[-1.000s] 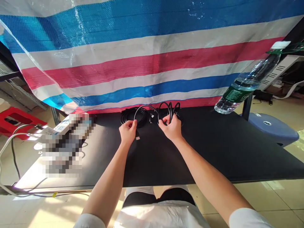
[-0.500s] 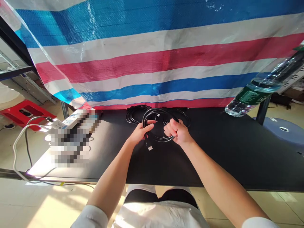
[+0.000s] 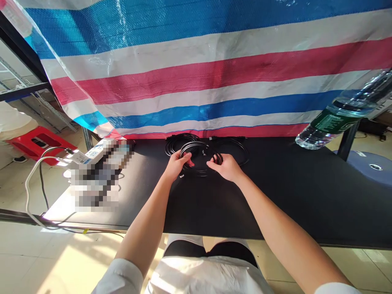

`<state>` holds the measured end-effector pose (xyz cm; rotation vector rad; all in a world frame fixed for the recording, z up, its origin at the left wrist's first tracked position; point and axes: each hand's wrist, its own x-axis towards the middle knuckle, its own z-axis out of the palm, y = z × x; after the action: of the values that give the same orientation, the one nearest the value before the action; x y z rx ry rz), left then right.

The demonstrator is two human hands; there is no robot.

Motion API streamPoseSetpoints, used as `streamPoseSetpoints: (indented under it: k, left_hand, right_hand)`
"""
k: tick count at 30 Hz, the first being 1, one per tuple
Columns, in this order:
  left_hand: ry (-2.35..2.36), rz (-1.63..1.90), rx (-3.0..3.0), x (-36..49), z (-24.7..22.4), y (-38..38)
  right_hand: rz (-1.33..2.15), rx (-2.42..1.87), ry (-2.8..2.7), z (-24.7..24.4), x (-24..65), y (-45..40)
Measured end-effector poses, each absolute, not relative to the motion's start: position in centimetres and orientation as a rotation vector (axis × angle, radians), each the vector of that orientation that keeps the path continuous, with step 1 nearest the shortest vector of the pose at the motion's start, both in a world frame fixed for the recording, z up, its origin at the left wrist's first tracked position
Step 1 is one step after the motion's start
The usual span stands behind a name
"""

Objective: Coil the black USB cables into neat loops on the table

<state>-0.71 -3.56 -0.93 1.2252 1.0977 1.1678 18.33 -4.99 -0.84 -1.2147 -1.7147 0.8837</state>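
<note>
A black cable [image 3: 198, 145] wound into a round coil is held between my two hands over the black tabletop. My left hand [image 3: 177, 165] closes on the coil's left side, thumb on top. On the opposite side my right hand [image 3: 225, 165] grips the loops between thumb and curled fingers. One pale metal connector [image 3: 181, 176] shows just below my left hand. Behind the held coil, a second coiled black cable [image 3: 173, 141] lies at the back left, partly covered. A third black cable [image 3: 243, 149] lies in a looser loop at the back right.
A striped woven plastic sheet [image 3: 199, 81] hangs along the table's back edge. At the right stands a water bottle [image 3: 324, 122], tilted in view. A white power strip [image 3: 94, 151] with plugged-in cords sits at the left beside a blurred-out patch. The black tabletop [image 3: 290, 200] extends rightward.
The coil has tilted flatter and lowered toward the tabletop. My right hand has turned from a fist to a thumb-and-finger grip. The connector below my left hand has swung up and left.
</note>
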Motion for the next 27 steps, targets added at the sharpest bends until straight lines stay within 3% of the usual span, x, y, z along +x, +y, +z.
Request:
streamPoseSetpoints:
  k: [5, 9, 18, 22, 27]
  left_hand:
    - [0.982, 1.022, 1.083, -0.7, -1.4, -3.9]
    - [0.890, 1.102, 1.020, -0.5, -1.3, -4.0]
    - [0.810, 1.455, 0.613, -0.8, -0.3, -3.5]
    - [0.818, 1.525, 0.639, -2.2, -0.2, -2.8]
    - [0.987, 1.664, 0.821, -4.0, -1.5, -1.3]
  right_hand:
    - [0.601, -1.281, -1.687, -1.6, 18.3, -4.7]
    - [0.453, -1.364, -1.597, -2.1, 18.2, -4.6]
    - [0.357, -1.757, -1.828, -1.3, 14.8, -5.3]
    - [0.346, -2.008, -1.925, 0.8, 13.3, -4.0]
    - [0.465, -1.999, -1.906, 3.3, 11.3, -0.2]
